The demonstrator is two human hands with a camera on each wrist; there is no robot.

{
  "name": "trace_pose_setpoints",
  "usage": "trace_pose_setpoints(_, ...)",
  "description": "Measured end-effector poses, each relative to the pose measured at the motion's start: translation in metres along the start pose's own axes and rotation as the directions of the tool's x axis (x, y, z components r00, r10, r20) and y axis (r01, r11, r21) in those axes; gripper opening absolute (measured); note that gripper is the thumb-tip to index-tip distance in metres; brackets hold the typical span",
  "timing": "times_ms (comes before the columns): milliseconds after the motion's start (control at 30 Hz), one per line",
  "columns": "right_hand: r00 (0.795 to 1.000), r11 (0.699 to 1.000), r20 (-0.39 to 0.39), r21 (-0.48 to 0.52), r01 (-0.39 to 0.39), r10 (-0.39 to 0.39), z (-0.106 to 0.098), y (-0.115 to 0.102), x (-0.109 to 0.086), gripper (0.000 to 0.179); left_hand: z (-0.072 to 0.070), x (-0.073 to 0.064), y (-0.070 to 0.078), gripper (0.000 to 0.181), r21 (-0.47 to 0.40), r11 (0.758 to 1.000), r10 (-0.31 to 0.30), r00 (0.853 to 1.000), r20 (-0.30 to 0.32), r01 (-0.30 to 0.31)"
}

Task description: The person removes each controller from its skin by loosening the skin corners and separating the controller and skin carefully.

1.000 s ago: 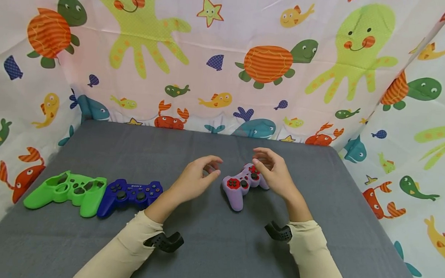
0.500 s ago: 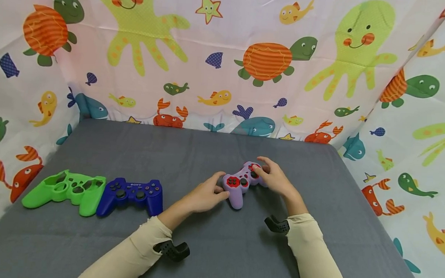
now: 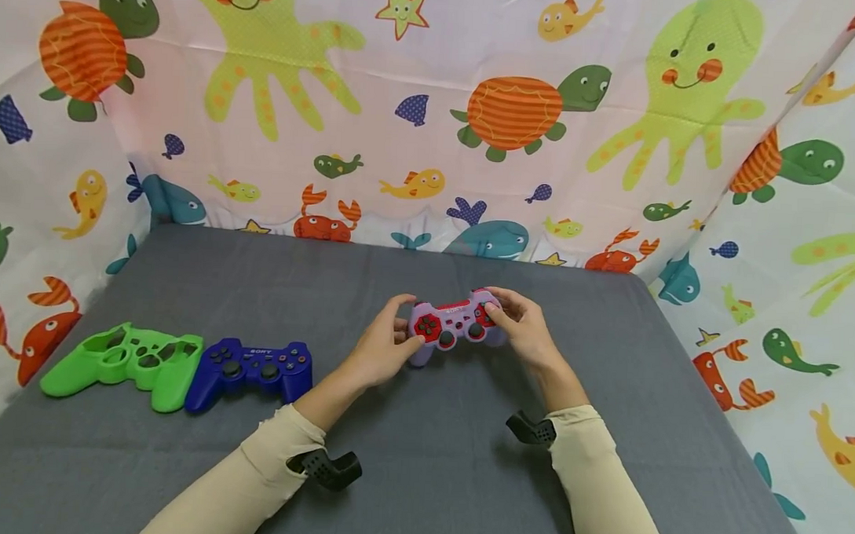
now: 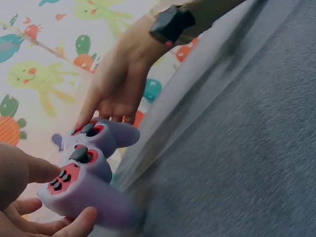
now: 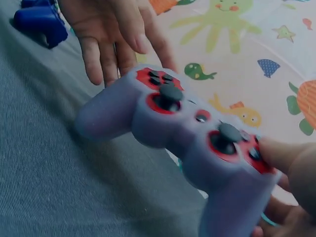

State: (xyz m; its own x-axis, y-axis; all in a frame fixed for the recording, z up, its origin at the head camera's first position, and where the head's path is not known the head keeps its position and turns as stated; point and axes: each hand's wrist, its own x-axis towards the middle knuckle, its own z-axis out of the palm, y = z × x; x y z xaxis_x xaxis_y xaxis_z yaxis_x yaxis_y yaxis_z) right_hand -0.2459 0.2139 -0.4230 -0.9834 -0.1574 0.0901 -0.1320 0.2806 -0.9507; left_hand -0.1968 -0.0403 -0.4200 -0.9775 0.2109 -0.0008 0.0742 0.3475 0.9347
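Observation:
A red game controller (image 3: pixel 461 319) in a lilac silicone cover is held between both hands, its front tilted up toward the head camera. My left hand (image 3: pixel 378 348) pinches its left end, the thumb by the directional buttons and the fingers behind and beneath, as the left wrist view shows. At the other end my right hand (image 3: pixel 531 333) grips it, thumb on the right-hand buttons (image 5: pixel 254 153) and fingers curled underneath. Both black thumbsticks (image 5: pixel 224 138) poke through the cover.
To the left on the grey cloth (image 3: pixel 406 463) lie a blue controller (image 3: pixel 250 375) and an unfilled green silicone cover (image 3: pixel 127 362), side by side. A printed curtain (image 3: pixel 418 125) with sea animals stands behind and at both sides.
Both hands have closed in on the lilac-covered controller and taken hold of it. It has been raised, turned level and tipped up to face the head camera. The blue controller and green cover stay put.

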Motion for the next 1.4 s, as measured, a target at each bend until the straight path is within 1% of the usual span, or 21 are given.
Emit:
trace_pose_setpoints(67, 0.998, 1.0, 0.059, 0.026, 0.005, -0.007, 0.001, -0.001, 0.0, 0.041, -0.004, 0.002, 0.0, 0.06, -0.016, 1.0, 0.001, 1.0, -0.017, -0.001)
trace_pose_setpoints(100, 0.996, 0.999, 0.091, 0.038, 0.004, -0.008, 0.001, -0.002, -0.001, 0.041, -0.006, 0.002, 0.0, 0.06, -0.026, 1.0, -0.003, 1.0, -0.012, 0.003)
trace_pose_setpoints(200, 0.986, 1.0, 0.168, 0.027, -0.008, 0.004, -0.001, -0.003, -0.003, 0.043, -0.01, 0.003, 0.001, 0.059, -0.029, 1.0, 0.0, 1.0, 0.031, 0.0)
trace_pose_setpoints(300, 0.973, 1.0, 0.231, -0.018, -0.019, 0.023, -0.003, 0.0, -0.003, 0.044, -0.015, 0.004, 0.002, 0.058, 0.041, 0.999, 0.016, 0.997, 0.078, -0.02)
trace_pose_setpoints(400, 0.956, 0.998, 0.294, -0.057, -0.008, 0.024, -0.005, 0.005, -0.002, 0.045, -0.019, 0.003, 0.001, 0.053, 0.136, 0.989, 0.047, 0.992, 0.12, -0.063)
trace_pose_setpoints(467, 0.938, 0.998, 0.347, -0.063, 0.007, 0.016, -0.005, 0.008, -0.001, 0.047, -0.022, 0.004, 0.0, 0.05, 0.174, 0.981, 0.055, 0.986, 0.159, -0.082)
trace_pose_setpoints(533, 0.917, 0.998, 0.4, -0.051, 0.025, -0.003, -0.005, 0.011, 0.0, 0.049, -0.023, 0.004, -0.001, 0.048, 0.183, 0.977, 0.066, 0.976, 0.209, -0.106)
trace_pose_setpoints(600, 0.897, 0.999, 0.442, -0.029, 0.037, -0.02, -0.006, 0.013, 0.001, 0.051, -0.023, 0.005, -0.002, 0.047, 0.162, 0.979, 0.082, 0.964, 0.254, -0.126)
trace_pose_setpoints(633, 0.887, 0.999, 0.461, -0.019, 0.04, -0.026, -0.007, 0.014, 0.001, 0.051, -0.023, 0.006, -0.003, 0.047, 0.14, 0.98, 0.098, 0.955, 0.281, -0.142)
trace_pose_setpoints(700, 0.873, 0.999, 0.487, -0.003, 0.044, -0.037, -0.009, 0.016, 0.002, 0.052, -0.023, 0.008, -0.005, 0.046, 0.083, 0.981, 0.139, 0.931, 0.338, -0.176)
trace_pose_setpoints(767, 0.86, 0.999, 0.508, 0.016, 0.047, -0.048, -0.011, 0.017, 0.002, 0.053, -0.023, 0.01, -0.007, 0.045, 0.022, 0.982, 0.165, 0.907, 0.388, -0.189)
trace_pose_setpoints(833, 0.846, 0.998, 0.529, 0.033, 0.054, -0.063, -0.013, 0.018, 0.002, 0.055, -0.024, 0.012, -0.01, 0.045, -0.037, 0.98, 0.191, 0.878, 0.439, -0.195)
trace_pose_setpoints(867, 0.84, 0.997, 0.538, 0.042, 0.06, -0.073, -0.014, 0.019, 0.002, 0.055, -0.025, 0.012, -0.011, 0.045, -0.056, 0.979, 0.199, 0.868, 0.455, -0.195)
trace_pose_setpoints(933, 0.828, 0.996, 0.553, 0.059, 0.073, -0.093, -0.014, 0.018, 0.002, 0.055, -0.026, 0.012, -0.012, 0.046, -0.086, 0.976, 0.216, 0.857, 0.467, -0.199)
trace_pose_setpoints(1000, 0.821, 0.994, 0.561, 0.071, 0.08, -0.106, -0.014, 0.017, 0.002, 0.053, -0.028, 0.012, -0.012, 0.044, -0.094, 0.973, 0.228, 0.858, 0.46, -0.209)
trace_pose_setpoints(1067, 0.819, 0.994, 0.563, 0.076, 0.083, -0.111, -0.014, 0.017, 0.001, 0.052, -0.029, 0.012, -0.012, 0.041, -0.076, 0.973, 0.227, 0.867, 0.443, -0.216)
trace_pose_setpoints(1133, 0.817, 0.993, 0.565, 0.079, 0.083, -0.113, -0.014, 0.016, 0.001, 0.052, -0.03, 0.012, -0.012, 0.039, -0.061, 0.976, 0.213, 0.872, 0.44, -0.208)
trace_pose_setpoints(1200, 0.811, 0.992, 0.571, 0.085, 0.092, -0.125, -0.014, 0.016, 0.001, 0.052, -0.03, 0.012, -0.012, 0.04, -0.052, 0.979, 0.199, 0.869, 0.453, -0.198)
trace_pose_setpoints(1300, 0.801, 0.989, 0.582, 0.108, 0.098, -0.142, -0.013, 0.018, 0.002, 0.051, -0.028, 0.011, -0.014, 0.05, -0.074, 0.978, 0.207, 0.858, 0.47, -0.196)
trace_pose_setpoints(1367, 0.796, 0.988, 0.587, 0.124, 0.093, -0.149, -0.013, 0.02, 0.002, 0.05, -0.027, 0.01, -0.015, 0.054, -0.097, 0.976, 0.218, 0.858, 0.464, -0.195)
trace_pose_setpoints(1400, 0.798, 0.988, 0.586, 0.128, 0.08, -0.141, -0.013, 0.021, 0.002, 0.049, -0.026, 0.01, -0.016, 0.054, -0.109, 0.975, 0.224, 0.864, 0.452, -0.196)
